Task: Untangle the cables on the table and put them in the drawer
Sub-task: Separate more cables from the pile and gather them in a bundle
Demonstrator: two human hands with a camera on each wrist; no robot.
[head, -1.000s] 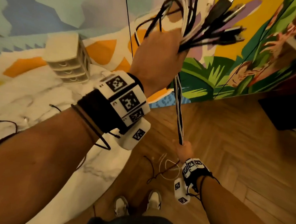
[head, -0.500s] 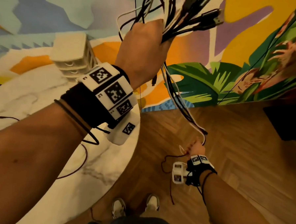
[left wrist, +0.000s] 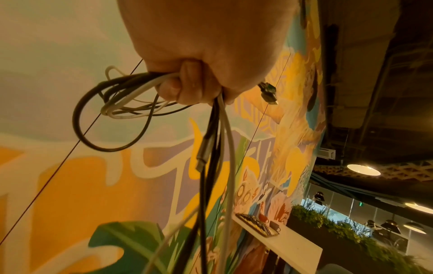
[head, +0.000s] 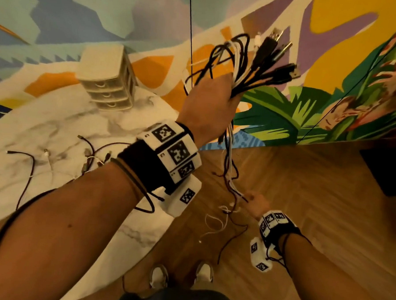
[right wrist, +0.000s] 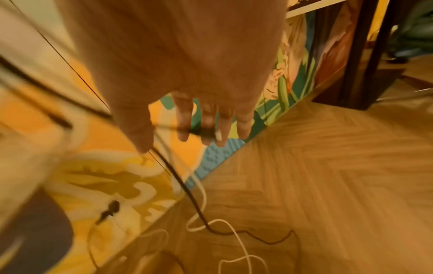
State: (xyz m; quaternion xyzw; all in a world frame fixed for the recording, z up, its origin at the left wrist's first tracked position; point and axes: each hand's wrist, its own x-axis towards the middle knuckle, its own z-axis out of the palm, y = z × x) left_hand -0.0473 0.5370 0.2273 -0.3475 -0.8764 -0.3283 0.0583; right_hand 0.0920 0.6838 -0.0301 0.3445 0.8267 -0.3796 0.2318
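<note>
Progress: I judge the job partly done. I have a bundle of cables [head: 247, 72] gathered in my left hand [head: 208, 104], but loose cables [head: 89, 153] lie on the marble table [head: 56, 124] at about 9 o'clock in the head view, and the drawer unit [head: 106, 80] at 11 o'clock shows all three drawers closed. Nothing is stowed yet as far as I can see.

Left hand: fingers curled tight around the bundle, plug ends fanning out above my fist; the left wrist view shows a finger [left wrist: 187, 87] wrapped over black and white strands.

Right hand [head: 256, 203]: low, at 5 o'clock, fingers extended in the right wrist view with a dark strand [right wrist: 182, 181] running past the thumb. That view is blurred, so I cannot tell whether I pinch it or only comb along it.

Bundle axis: long axis roughly vertical, from my raised fist down to my right hand; plugs [head: 277, 53] point up toward 1 o'clock, tails trail onto the wooden floor [head: 316, 202] in loose loops.

Left to do: free the tails, collect the table strays, open a drawer, stow.
</note>
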